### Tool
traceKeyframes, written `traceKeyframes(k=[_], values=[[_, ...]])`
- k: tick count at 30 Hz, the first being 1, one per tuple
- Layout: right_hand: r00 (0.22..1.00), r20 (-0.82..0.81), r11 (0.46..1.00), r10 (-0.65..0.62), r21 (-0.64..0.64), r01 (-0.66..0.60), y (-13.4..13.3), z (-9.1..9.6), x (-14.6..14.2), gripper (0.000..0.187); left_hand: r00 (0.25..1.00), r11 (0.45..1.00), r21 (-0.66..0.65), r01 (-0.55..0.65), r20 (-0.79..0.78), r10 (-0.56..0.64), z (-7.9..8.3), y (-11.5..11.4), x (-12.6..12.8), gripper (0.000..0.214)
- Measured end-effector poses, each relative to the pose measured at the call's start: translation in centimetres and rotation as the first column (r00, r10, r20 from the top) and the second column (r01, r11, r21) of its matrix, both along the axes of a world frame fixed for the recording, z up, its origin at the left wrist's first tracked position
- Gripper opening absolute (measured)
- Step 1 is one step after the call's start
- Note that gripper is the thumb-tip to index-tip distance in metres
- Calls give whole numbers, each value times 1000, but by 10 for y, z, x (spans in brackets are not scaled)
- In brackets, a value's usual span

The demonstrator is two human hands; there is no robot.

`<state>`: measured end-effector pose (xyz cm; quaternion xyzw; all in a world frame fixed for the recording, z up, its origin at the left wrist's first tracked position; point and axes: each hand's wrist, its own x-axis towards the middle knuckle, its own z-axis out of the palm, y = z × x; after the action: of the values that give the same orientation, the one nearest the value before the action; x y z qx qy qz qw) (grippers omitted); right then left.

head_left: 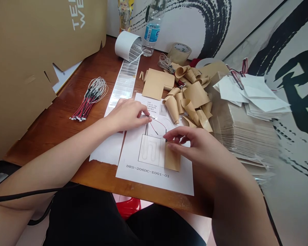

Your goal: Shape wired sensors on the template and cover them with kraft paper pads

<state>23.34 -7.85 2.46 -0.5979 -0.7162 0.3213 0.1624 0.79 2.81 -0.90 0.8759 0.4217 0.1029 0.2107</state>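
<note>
My left hand (128, 114) rests on a printed white sheet (154, 174) and pinches the end of thin red and black wires (156, 124). The wires run down to a clear square film with a looping trace (150, 150) lying on the sheet. My right hand (195, 147) is closed in a pinch on a brown backing paper (172, 159) peeled up along the film's right edge. The sheet bears the print DRS-206DC-E001-01.
A pile of curled brown backing papers (190, 99) lies behind the sheet. A stack of films (246, 133) and white papers (254, 95) sit at right. A wire bundle (91, 97), label roll (125, 46), water bottle (152, 29), tape roll (180, 53) and cardboard (28, 51) surround the wooden table (61, 123).
</note>
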Motion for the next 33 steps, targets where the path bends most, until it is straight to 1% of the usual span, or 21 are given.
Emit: traceKeyframes(k=[3,5,7,10,13,15,17,19,21,23,27,29,33], values=[[998,47,986,38,160,-45,0,-1,-1,11,1000,1000,2,0,-1,0,0,0,0,37],[994,82,959,71,270,-91,0,-3,-2,14,1000,1000,4,-2,-3,2,-1,0,-1,38],[992,105,918,73,382,-108,-2,-4,-1,14,1000,1000,4,-4,-2,4,-1,0,-1,38],[991,135,842,10,534,-81,-5,-6,0,10,1000,1000,2,-1,-2,1,0,0,-2,38],[983,179,786,-36,613,-83,-9,-7,0,9,1000,1000,7,0,-15,0,2,-1,-1,35],[974,225,773,-33,624,-118,-11,-7,-2,12,1000,1000,16,3,-22,-3,3,-2,0,33],[960,281,773,3,608,-180,-13,-7,-6,16,1000,1000,20,9,-29,-9,3,-2,0,33],[945,323,785,49,572,-236,-16,-7,-10,20,999,1000,23,10,-36,-10,3,-2,0,32],[936,342,801,80,537,-264,-17,-6,-14,23,999,1000,29,9,-39,-7,3,-2,0,33],[937,337,808,90,525,-267,-18,-5,-16,24,999,999,31,10,-39,-9,3,-2,0,33],[959,255,785,127,565,-254,-19,-4,-19,20,999,1000,23,11,-35,-10,2,-1,0,36],[963,235,782,129,573,-244,-20,-6,-21,19,999,1000,22,12,-30,-12,2,-1,0,39],[960,261,818,105,526,-233,-18,-12,-23,18,999,1000,13,7,-31,-7,2,0,0,40]])
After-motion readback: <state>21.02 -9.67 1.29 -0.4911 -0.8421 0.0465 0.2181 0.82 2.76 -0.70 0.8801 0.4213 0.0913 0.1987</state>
